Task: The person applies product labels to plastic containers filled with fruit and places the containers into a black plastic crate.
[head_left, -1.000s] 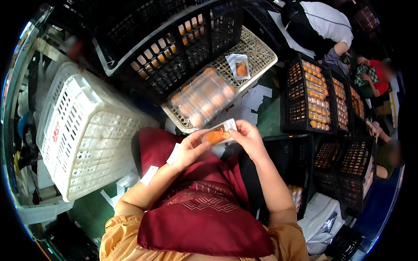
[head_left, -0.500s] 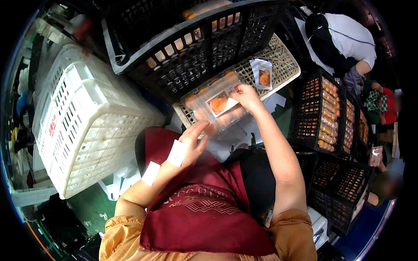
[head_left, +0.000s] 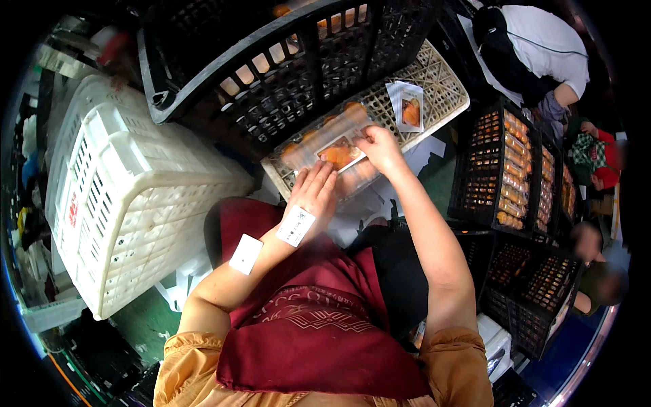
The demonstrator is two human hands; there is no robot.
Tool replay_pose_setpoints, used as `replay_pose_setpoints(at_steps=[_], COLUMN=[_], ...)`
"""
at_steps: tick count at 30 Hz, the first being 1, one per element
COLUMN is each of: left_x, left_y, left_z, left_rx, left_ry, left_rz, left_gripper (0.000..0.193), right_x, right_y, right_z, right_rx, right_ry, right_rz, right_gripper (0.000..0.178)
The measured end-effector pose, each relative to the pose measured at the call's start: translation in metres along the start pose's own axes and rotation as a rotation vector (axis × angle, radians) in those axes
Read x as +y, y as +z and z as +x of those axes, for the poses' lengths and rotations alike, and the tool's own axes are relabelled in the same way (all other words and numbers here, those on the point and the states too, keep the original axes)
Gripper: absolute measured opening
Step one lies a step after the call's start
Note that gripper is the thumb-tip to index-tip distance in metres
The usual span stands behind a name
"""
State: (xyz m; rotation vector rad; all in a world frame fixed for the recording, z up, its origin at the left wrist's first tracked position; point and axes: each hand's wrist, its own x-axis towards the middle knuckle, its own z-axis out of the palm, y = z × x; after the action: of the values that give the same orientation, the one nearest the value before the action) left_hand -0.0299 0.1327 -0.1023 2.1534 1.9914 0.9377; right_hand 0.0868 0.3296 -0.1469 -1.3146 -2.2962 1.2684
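A clear plastic food pack (head_left: 303,144) with round orange-brown items lies across an upturned beige plastic crate (head_left: 444,88). On its lid is a picture label (head_left: 337,155). My left hand (head_left: 315,195) rests with its fingers stretched out on the label's left part. My right hand (head_left: 380,149) pinches the label's right end between thumb and fingers. One white sticker (head_left: 296,226) clings to the back of my left hand and another white sticker (head_left: 246,254) to that forearm. Several more picture labels (head_left: 409,108) lie fanned on the beige crate, beyond my right hand.
A black crate (head_left: 271,88) stands on the beige crate just beyond the pack. A tall white crate (head_left: 129,197) is at my left. Black crates (head_left: 485,169) of filled packs stand at right, where a person in white (head_left: 546,51) bends over. Paper sheets (head_left: 424,159) lie below.
My left hand has moved up and right from the pack's near edge onto the label. The label now lies flatter against the lid, and my right hand still pinches its end.
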Motion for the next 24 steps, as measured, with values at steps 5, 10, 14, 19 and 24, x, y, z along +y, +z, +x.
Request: replay_pose_setpoints(at_steps=[5,10,14,19,24], left_x=[-0.001,-0.002,-0.001,-0.004,0.003], left_y=[0.001,0.0,-0.002,0.005,-0.007], left_z=[0.0,0.002,0.001,-0.008,-0.002], left_rx=[-0.09,-0.114,-0.145,-0.196,-0.128], left_ry=[-0.004,0.01,-0.007,-0.006,0.004], left_rz=[0.044,0.037,0.061,0.061,0.051], left_gripper=[0.062,0.068,0.059,0.063,0.061], right_x=[-0.025,-0.035,-0.05,-0.056,-0.011], right_y=[-0.005,-0.002,-0.001,0.04,0.009], right_z=[-0.015,-0.041,-0.055,-0.081,-0.059], right_rx=[0.113,0.363,0.495,0.071,0.136], right_ry=[-0.018,-0.33,-0.272,-0.75,-0.535], right_rz=[-0.1,-0.412,-0.385,-0.281,-0.829], right_gripper=[0.026,0.039,0.05,0.047,0.054])
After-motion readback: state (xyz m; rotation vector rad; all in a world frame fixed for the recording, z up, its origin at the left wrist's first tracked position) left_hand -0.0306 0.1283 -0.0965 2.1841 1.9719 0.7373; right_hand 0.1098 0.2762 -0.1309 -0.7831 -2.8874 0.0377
